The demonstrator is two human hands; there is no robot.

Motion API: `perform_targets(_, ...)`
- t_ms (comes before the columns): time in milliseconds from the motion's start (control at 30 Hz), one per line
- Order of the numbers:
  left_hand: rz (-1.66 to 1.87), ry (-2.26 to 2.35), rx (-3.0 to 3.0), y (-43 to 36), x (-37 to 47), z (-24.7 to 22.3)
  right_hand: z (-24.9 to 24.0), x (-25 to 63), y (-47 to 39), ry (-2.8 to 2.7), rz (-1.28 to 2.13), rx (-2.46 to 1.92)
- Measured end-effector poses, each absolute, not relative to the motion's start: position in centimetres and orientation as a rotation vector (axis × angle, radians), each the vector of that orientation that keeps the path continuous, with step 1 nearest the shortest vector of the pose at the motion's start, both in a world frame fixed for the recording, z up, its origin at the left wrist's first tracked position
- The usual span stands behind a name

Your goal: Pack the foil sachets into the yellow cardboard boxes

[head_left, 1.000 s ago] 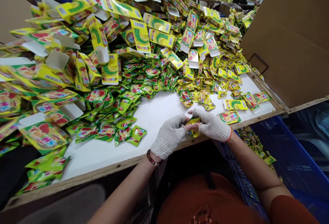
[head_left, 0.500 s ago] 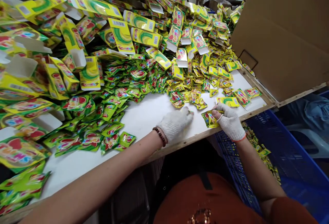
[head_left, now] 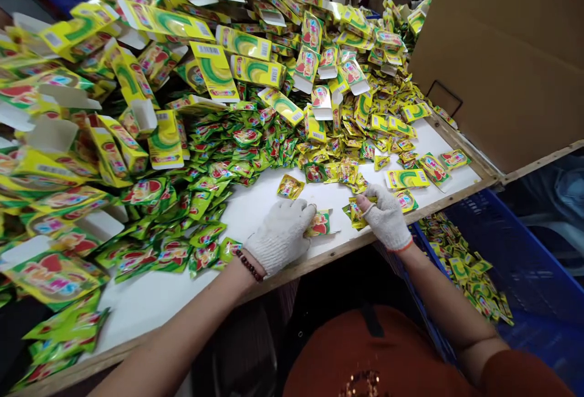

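Note:
My left hand [head_left: 279, 234], in a white knit glove, is closed on the end of a small candy box [head_left: 320, 223] near the table's front edge. The box's white flap points toward my right hand. Gloved too, my right hand [head_left: 387, 217] pinches small candy packets [head_left: 356, 213], yellow and green, between thumb and fingers; their exact number is hidden. A single yellow packet [head_left: 291, 186] lies just beyond my left hand. Past my right hand rests a yellow box [head_left: 407, 178], with another small printed piece [head_left: 406, 200] beside it.
Heaped boxes [head_left: 214, 69] cover the back and left of the white table [head_left: 249, 202]. Green packets [head_left: 201, 202] and yellow packets [head_left: 347, 169] spread before them. A blue crate [head_left: 524, 263] holding packets stands below the right edge. A large cardboard sheet [head_left: 506, 62] rises at right.
My left hand has moved left and nearer to me, and a box now shows in it. My right hand has shifted left with its packets. A yellow packet now lies beyond my left hand.

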State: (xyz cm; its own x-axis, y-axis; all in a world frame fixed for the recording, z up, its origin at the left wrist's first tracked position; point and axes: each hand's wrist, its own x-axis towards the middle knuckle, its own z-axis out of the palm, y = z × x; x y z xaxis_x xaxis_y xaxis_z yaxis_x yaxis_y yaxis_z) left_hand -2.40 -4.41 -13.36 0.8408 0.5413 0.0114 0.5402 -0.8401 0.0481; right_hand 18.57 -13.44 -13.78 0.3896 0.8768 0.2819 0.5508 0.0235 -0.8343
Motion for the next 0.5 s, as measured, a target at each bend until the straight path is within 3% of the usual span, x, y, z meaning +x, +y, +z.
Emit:
perform_targets(233, 0.497, 1.127, 2.483, -7.3, -2.1, -14.5, -14.9, 16.0, -12.0, -1.267, 0.25, -1.682)
perform_targets(500, 0.768, 1.148, 2.583, -7.5, -1.9, -17.0, -14.9, 16.7, -12.1, -1.482, 0.198, -1.706)
